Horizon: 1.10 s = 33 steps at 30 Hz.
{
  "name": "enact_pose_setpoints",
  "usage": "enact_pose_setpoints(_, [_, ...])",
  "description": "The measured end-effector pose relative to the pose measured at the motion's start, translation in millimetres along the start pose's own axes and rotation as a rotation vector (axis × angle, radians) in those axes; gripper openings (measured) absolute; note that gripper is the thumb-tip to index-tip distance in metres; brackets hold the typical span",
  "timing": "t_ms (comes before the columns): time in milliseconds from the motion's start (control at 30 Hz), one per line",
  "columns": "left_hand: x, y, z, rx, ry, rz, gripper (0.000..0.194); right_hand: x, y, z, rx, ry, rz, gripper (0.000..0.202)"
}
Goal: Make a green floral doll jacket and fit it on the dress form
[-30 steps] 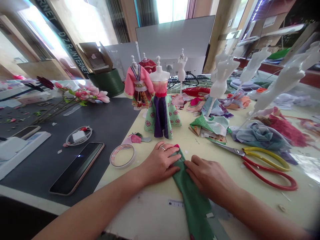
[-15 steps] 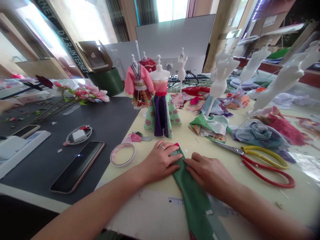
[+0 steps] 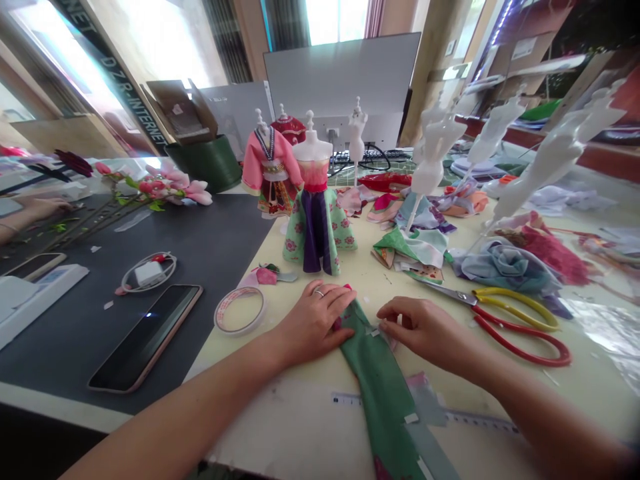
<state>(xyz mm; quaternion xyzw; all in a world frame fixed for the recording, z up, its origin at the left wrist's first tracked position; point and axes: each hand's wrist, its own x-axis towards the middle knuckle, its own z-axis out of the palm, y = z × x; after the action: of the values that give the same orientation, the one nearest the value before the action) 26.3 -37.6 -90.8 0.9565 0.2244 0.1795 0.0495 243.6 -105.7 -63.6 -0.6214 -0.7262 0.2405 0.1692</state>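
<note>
A long green fabric strip (image 3: 383, 380) lies lengthwise on the pale table, with small white tape pieces on it and dark pink patches at its ends. My left hand (image 3: 313, 320), a ring on one finger, rests on the strip's far end with its fingers stretched out flat. Just right of that end is my right hand (image 3: 425, 333), fingers loosely bent, thumb and forefinger apart beside a white tape piece (image 3: 375, 331). Partly covered by the strip, a ruler (image 3: 480, 421) lies beneath it. A tape roll (image 3: 240, 311) sits left of my left hand.
Scissors (image 3: 475, 300) with yellow and red handles lie at right. Dressed mini mannequins (image 3: 320, 227), bare white ones (image 3: 434, 150) and fabric scraps (image 3: 510, 263) stand or lie beyond. At left are a phone (image 3: 145, 337), a charger (image 3: 149, 273) and another person's hand (image 3: 43, 210).
My right hand has lifted off the strip and drawn slightly right, its fingers parting. A white tape piece now shows on the strip's far part. My left hand stays on the strip.
</note>
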Motion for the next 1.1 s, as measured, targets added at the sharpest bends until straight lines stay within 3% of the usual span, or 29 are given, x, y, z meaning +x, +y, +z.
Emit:
enact_pose_setpoints(167, [-1,0,-0.7,-0.004,0.072,0.050,0.051,1,-1,-2,-0.014,-0.060,0.031,0.011])
enact_pose_setpoints(300, [-1,4,-3.5,-0.012,0.161,0.113,0.035,1,-1,-2,0.001,-0.052,0.047,0.013])
enact_pose_setpoints(467, [-1,8,-5.5,-0.006,0.102,0.120,0.023,3,4,2,0.164,-0.041,0.091,0.009])
enact_pose_setpoints(600, [-1,4,-7.4,0.003,0.208,0.034,0.021,6,8,4,0.260,-0.059,0.086,0.001])
enact_pose_setpoints(700, [-1,1,-9.0,0.025,0.273,-0.065,0.021,5,9,5,0.230,-0.044,0.050,0.010])
enact_pose_setpoints(933, [-3,3,-4.5,0.032,0.233,-0.460,0.028,0,3,-1,0.130,-0.009,0.021,0.015])
enact_pose_setpoints(1100, [4,13,3.2,0.013,0.238,-0.553,0.040,-2,3,-4,0.102,-0.029,-0.036,0.019])
